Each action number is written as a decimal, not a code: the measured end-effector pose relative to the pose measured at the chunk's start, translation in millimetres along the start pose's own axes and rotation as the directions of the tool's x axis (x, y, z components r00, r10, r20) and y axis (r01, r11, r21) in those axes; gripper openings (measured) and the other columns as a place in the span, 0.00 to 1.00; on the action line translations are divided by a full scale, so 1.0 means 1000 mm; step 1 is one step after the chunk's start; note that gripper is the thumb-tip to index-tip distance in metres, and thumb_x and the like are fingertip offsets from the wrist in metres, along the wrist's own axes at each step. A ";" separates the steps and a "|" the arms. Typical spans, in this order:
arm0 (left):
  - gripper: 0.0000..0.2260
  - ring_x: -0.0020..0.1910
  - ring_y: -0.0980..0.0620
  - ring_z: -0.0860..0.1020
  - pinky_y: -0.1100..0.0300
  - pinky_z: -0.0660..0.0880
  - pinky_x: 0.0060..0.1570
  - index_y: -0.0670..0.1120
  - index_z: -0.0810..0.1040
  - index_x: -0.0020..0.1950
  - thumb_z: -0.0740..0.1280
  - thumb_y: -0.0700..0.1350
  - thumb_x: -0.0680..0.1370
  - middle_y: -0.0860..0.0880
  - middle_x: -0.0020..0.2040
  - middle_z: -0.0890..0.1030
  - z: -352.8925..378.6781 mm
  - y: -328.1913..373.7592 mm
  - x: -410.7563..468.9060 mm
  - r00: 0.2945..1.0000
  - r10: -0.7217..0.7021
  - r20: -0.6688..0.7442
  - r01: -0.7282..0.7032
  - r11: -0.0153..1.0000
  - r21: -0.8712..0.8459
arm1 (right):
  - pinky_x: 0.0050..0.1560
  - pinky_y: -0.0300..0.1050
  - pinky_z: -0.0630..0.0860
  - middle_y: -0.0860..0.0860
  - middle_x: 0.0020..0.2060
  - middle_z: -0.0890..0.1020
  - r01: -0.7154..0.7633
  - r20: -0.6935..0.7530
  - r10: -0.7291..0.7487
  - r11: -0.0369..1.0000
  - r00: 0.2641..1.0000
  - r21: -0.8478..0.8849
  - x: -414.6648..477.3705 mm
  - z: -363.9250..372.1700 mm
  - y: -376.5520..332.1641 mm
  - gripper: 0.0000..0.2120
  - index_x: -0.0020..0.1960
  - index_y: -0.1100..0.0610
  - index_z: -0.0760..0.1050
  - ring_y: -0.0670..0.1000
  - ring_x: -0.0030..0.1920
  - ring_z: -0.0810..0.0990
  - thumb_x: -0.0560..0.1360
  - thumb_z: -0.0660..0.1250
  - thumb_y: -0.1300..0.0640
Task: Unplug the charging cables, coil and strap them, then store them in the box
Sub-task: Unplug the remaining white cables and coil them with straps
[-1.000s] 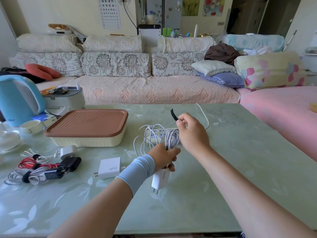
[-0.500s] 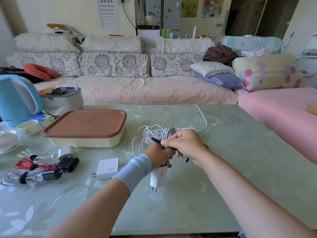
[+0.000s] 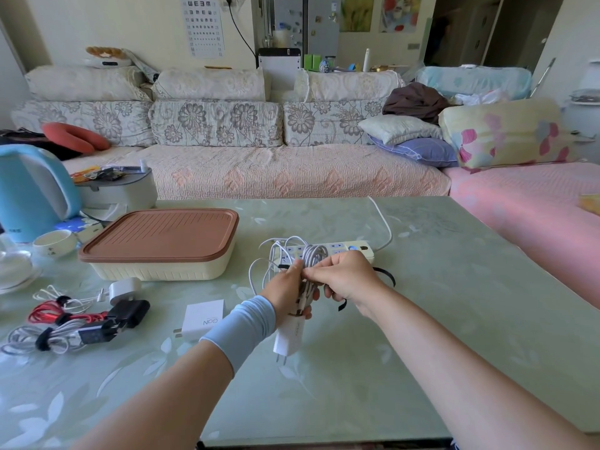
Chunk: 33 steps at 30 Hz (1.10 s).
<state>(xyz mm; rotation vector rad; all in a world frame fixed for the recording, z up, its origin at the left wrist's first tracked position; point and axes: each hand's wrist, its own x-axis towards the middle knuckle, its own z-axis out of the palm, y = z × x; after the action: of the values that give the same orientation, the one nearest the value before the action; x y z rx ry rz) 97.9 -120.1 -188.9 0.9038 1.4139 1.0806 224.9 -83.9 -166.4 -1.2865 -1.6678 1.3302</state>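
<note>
At the far left of the worktop [image 3: 454, 303] I see a blue kettle [image 3: 32, 190] with a white cup [image 3: 53, 241] just beside it. Nearer me lie a red cable [image 3: 45, 315] and a grey cable [image 3: 19, 341], each bundled with a dark strap; a black charger [image 3: 130, 311] and a small white plug [image 3: 125, 287] sit close by. Behind them stands the box [image 3: 156, 271], cream-walled, with its brown lid on. Between the box and my left arm a flat white charger [image 3: 203, 319] lies on the worktop, prongs pointing left.

My left hand [image 3: 285, 290], with a pale blue sleeve [image 3: 240, 326] at the wrist, is raised over the middle of the worktop. Its grip is closed round the coiled cable [image 3: 311, 258], thumb pressed on the coil; the white adapter [image 3: 289, 337] hangs below the fist, prongs down. My right hand [image 3: 344, 277] meets it from the right; its fingertips pinch the black strap [image 3: 386, 274] against the coil, so that grip is closed on the strap. One short end of the strap shows left of my left thumb; the rest loops out behind the right wrist, and a loose end dangles under the palm.

Just behind both hands the power strip [image 3: 350, 246] lies flat; I cannot tell whether anything is plugged into it. Its white lead curves away towards the far edge.
</note>
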 end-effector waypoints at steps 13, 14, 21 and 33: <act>0.22 0.20 0.48 0.65 0.56 0.73 0.33 0.43 0.73 0.43 0.50 0.56 0.84 0.43 0.32 0.74 -0.019 0.007 0.000 0.995 0.081 0.059 -0.077 0.995 -0.065 | 0.39 0.42 0.74 0.54 0.36 0.82 0.049 0.255 -0.023 0.994 0.967 -0.097 0.006 -0.032 0.015 0.03 0.43 0.60 0.82 0.49 0.32 0.76 0.75 0.72 0.61; 0.22 0.20 0.48 0.65 0.55 0.73 0.34 0.43 0.73 0.42 0.51 0.56 0.84 0.43 0.32 0.74 -0.022 0.008 -0.001 0.992 0.099 0.076 -0.094 0.993 -0.073 | 0.42 0.44 0.73 0.56 0.37 0.82 0.071 0.259 -0.034 0.988 0.965 -0.136 0.007 -0.032 0.015 0.03 0.42 0.60 0.83 0.50 0.34 0.76 0.74 0.72 0.60; 0.24 0.21 0.49 0.65 0.57 0.74 0.32 0.38 0.75 0.42 0.51 0.54 0.84 0.42 0.33 0.76 -0.030 0.010 -0.014 0.939 0.201 0.280 -0.223 0.973 0.049 | 0.45 0.46 0.70 0.52 0.38 0.84 0.252 0.291 -0.151 0.902 0.945 -0.350 0.011 -0.024 0.015 0.09 0.40 0.54 0.82 0.47 0.38 0.74 0.68 0.68 0.48; 0.24 0.22 0.49 0.72 0.62 0.73 0.26 0.44 0.81 0.33 0.57 0.54 0.83 0.47 0.31 0.82 -0.037 0.016 -0.025 0.929 0.226 0.293 -0.340 0.834 0.434 | 0.41 0.44 0.65 0.53 0.38 0.76 0.507 0.330 -0.389 0.578 0.860 -0.639 0.011 -0.028 0.008 0.07 0.42 0.60 0.80 0.51 0.42 0.70 0.73 0.64 0.67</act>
<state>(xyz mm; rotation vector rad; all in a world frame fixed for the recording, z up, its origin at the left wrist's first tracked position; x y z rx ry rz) 63.8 -143.2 -166.0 1.5938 1.3988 0.8075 248.9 -64.3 -167.2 -1.0090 -2.5620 0.4579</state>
